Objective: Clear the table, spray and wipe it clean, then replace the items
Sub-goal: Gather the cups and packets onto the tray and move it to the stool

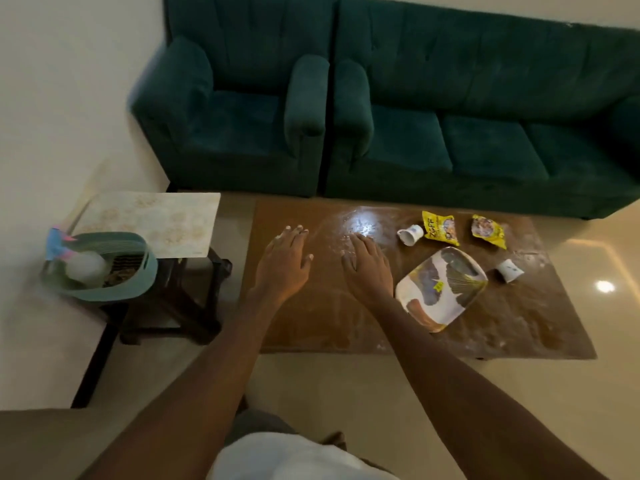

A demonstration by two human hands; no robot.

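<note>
Presently, both hands hovered empty over the powdery counter (pixel 329 327).
Left hand (pixel 285 263) and right hand (pixel 367 268) were spread flat, gripping nothing; the plate (pixel 440 289), a packet (pixel 440 227) and a tipped cup (pixel 411 234) lay at 3 o'clock. A hasty reach could have rolled that cup off the edge.

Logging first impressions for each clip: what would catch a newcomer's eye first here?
The left hand and right hand reach out, fingers straight, over a brown table streaked with white dust. To their right on the table lie a patterned plate, yellow packets and tipped-over cups. A dark green sofa fills the background.
</note>
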